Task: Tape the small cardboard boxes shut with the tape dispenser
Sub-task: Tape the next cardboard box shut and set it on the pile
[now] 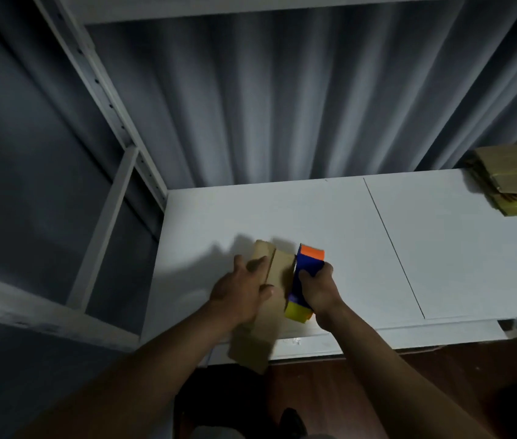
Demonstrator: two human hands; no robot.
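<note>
Cardboard box lies on the white worktop, left hand pressing it with relaxed fingers. Right hand grips the tape dispenser against its right side.

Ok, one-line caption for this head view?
Left hand steadies a small cardboard box on the white table while right hand grips the tape dispenser beside it.

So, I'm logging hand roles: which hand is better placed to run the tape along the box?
Right hand: it already grips the tape dispenser against the cardboard box, while the left hand steadies it.
</note>
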